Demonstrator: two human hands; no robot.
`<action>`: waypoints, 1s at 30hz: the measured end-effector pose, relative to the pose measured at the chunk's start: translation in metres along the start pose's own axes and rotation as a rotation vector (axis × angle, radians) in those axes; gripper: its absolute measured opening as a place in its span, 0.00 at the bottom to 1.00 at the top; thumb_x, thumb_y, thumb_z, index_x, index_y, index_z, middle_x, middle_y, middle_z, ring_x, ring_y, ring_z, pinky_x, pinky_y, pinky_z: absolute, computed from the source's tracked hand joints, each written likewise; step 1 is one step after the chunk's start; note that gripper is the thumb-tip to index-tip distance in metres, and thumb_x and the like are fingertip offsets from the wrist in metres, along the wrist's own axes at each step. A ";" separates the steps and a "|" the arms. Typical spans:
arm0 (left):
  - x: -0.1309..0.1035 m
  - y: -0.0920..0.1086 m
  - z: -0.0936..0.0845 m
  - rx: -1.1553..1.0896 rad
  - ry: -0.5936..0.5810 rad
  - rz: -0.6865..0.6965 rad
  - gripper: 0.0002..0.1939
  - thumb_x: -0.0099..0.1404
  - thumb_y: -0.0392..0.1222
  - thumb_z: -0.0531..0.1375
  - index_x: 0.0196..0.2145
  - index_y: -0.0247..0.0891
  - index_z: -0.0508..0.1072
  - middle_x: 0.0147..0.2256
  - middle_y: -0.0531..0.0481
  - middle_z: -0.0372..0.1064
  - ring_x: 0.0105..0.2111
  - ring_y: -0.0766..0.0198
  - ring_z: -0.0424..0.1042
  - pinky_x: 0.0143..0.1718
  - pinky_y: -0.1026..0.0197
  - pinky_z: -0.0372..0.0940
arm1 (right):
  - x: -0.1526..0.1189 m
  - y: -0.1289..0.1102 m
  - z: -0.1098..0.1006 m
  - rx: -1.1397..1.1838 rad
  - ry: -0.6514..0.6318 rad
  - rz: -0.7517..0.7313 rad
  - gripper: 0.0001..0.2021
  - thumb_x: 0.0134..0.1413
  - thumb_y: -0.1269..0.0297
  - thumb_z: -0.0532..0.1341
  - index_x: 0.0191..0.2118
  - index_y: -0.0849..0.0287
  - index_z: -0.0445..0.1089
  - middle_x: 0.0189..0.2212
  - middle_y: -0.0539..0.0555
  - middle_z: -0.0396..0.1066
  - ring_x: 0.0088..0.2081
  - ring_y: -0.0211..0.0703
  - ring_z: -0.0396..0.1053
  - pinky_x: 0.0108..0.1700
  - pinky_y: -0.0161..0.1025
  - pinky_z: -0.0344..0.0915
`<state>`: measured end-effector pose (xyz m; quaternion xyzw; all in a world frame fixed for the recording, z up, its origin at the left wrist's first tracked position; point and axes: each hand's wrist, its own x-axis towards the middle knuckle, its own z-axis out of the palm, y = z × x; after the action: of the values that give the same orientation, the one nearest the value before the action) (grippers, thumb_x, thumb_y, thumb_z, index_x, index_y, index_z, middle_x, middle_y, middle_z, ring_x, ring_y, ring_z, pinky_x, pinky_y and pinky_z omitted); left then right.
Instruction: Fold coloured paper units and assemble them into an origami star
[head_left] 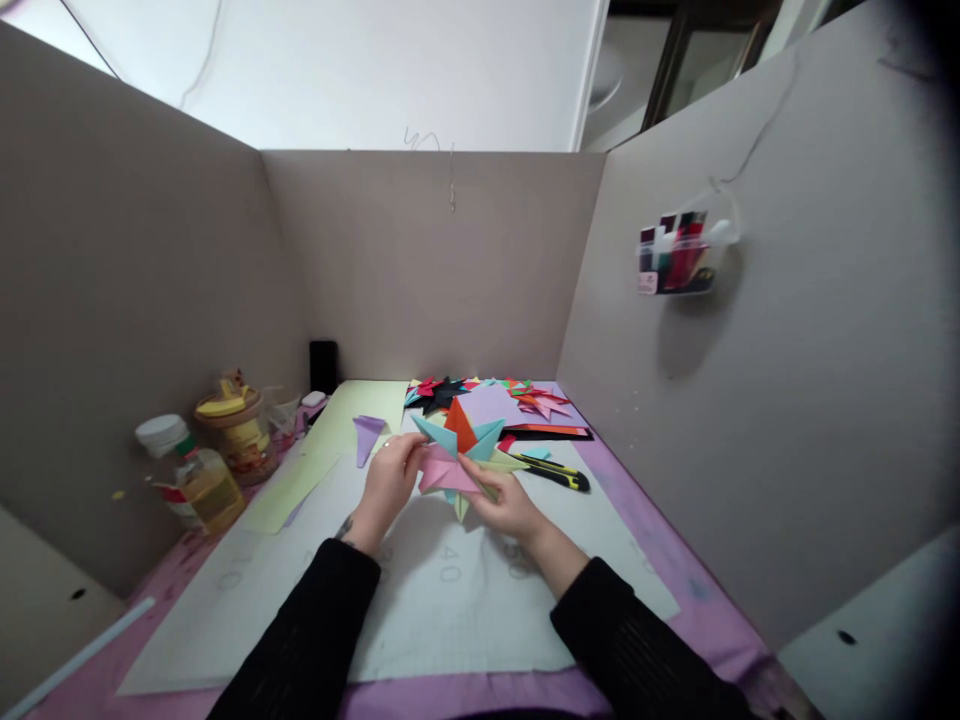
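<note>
Folded-paper star (463, 435), one, with orange, pale blue, pink and pale green points; located between the two hands, apparently just above the white sheet (435, 640). Left hand (390, 480): fingertips pinching the star's left side. Right hand (510, 505): grasping its near right side, thumb laid over the pink part, other fingers largely hidden beneath. Beyond the left hand, apart: purple folded piece (367, 440), one. Just beyond and right of the right hand: yellow-and-black cutter (555, 472), one; blade position too small to tell. Farther past both hands: pile of paper stars (446, 395), mixed colours. Risks, as judged: too firm a right thumb could crease or flatten the pink part; uneven pull between the hands could slide interlocked units apart; a rightward sweep of the right hand could knock the cutter.
</note>
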<state>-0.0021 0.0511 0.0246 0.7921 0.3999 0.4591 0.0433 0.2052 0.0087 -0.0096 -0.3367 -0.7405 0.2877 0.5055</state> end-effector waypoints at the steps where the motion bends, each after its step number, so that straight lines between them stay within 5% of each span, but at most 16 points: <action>1: -0.001 -0.001 0.001 0.005 -0.002 -0.035 0.10 0.67 0.40 0.51 0.37 0.40 0.72 0.33 0.47 0.71 0.34 0.58 0.68 0.37 0.58 0.62 | 0.000 0.000 0.000 0.006 -0.007 0.001 0.26 0.52 0.68 0.60 0.58 0.55 0.63 0.55 0.55 0.66 0.55 0.52 0.66 0.59 0.51 0.59; 10: -0.001 -0.010 0.007 0.091 -0.005 -0.164 0.13 0.68 0.41 0.47 0.31 0.39 0.68 0.30 0.47 0.67 0.30 0.59 0.67 0.32 0.60 0.60 | 0.000 -0.004 0.001 0.079 -0.054 0.023 0.25 0.51 0.67 0.61 0.57 0.55 0.65 0.55 0.54 0.66 0.56 0.51 0.65 0.59 0.50 0.59; 16: -0.004 -0.008 0.008 -0.001 0.077 -0.311 0.10 0.67 0.44 0.49 0.41 0.41 0.66 0.22 0.54 0.66 0.22 0.61 0.67 0.25 0.62 0.55 | 0.001 -0.006 0.001 0.095 -0.070 0.054 0.24 0.51 0.65 0.61 0.56 0.55 0.65 0.55 0.53 0.66 0.56 0.52 0.65 0.59 0.52 0.58; 21: 0.000 -0.006 0.006 -0.312 0.194 -0.360 0.16 0.60 0.48 0.58 0.44 0.38 0.63 0.24 0.55 0.66 0.23 0.63 0.68 0.25 0.64 0.59 | 0.002 -0.007 0.000 0.101 -0.021 0.071 0.25 0.51 0.63 0.63 0.56 0.55 0.65 0.55 0.54 0.65 0.57 0.53 0.64 0.60 0.53 0.57; 25: 0.005 -0.005 0.003 -0.642 0.110 -0.546 0.16 0.53 0.47 0.63 0.35 0.36 0.66 0.22 0.55 0.67 0.19 0.67 0.65 0.18 0.67 0.56 | 0.003 -0.004 -0.002 0.107 0.024 0.097 0.25 0.52 0.60 0.63 0.57 0.57 0.64 0.56 0.57 0.64 0.58 0.54 0.62 0.61 0.54 0.56; 30: 0.006 -0.002 0.005 -0.723 0.098 -0.611 0.14 0.50 0.46 0.66 0.27 0.35 0.68 0.19 0.55 0.66 0.17 0.70 0.64 0.18 0.67 0.58 | 0.002 0.001 -0.004 0.166 -0.007 0.074 0.29 0.50 0.56 0.64 0.58 0.54 0.62 0.58 0.55 0.62 0.60 0.54 0.59 0.62 0.54 0.53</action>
<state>0.0018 0.0578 0.0254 0.5496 0.4308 0.5720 0.4302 0.2088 0.0113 -0.0082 -0.3197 -0.7030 0.3677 0.5180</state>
